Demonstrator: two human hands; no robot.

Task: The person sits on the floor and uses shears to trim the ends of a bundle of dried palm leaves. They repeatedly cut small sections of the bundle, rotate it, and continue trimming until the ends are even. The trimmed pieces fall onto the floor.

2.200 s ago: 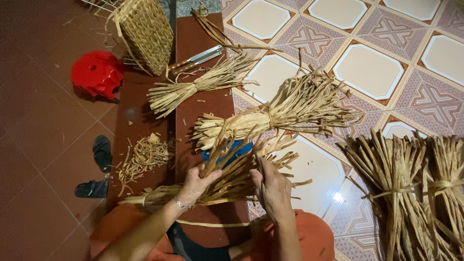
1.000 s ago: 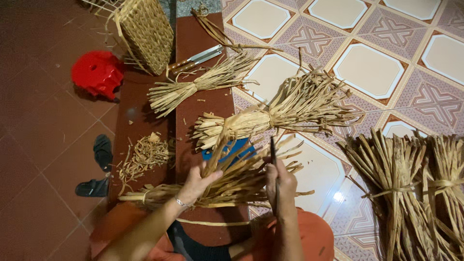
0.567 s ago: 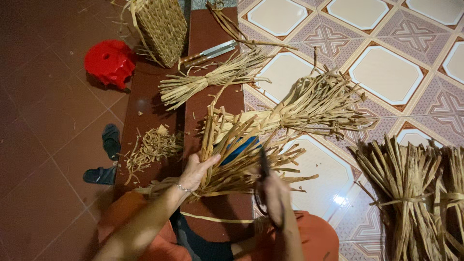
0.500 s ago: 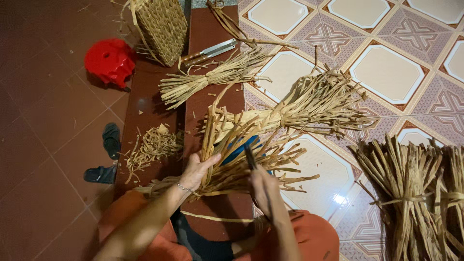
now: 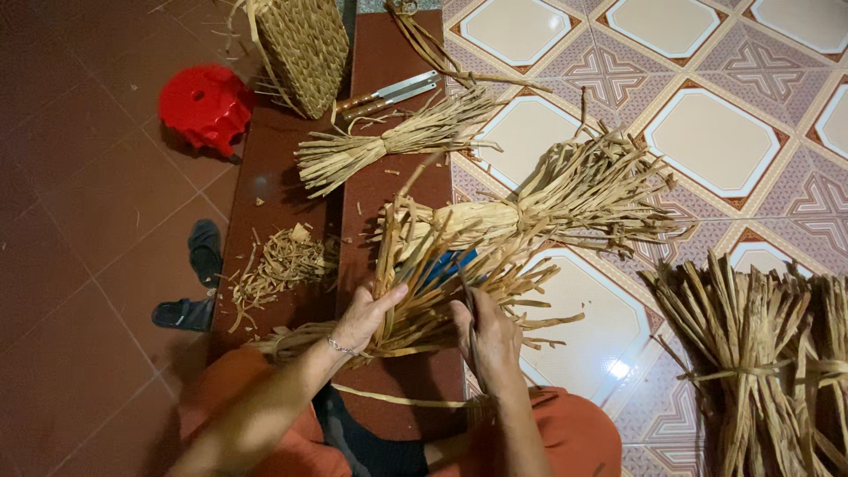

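I am holding a bundle of dried straw strips (image 5: 442,300) at lower centre of the frame, on the dark red worktop (image 5: 397,177). My left hand (image 5: 367,314) is gripping its strands; my right hand (image 5: 486,331) is pinching a thin dark tool (image 5: 465,291). Tied bundles are lying above.

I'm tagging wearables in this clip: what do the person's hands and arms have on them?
Both forearms are bare, with no sleeves showing and no gloves. The left hand has a thin silver-coloured bracelet at the wrist. The right hand shows nothing on its wrist.
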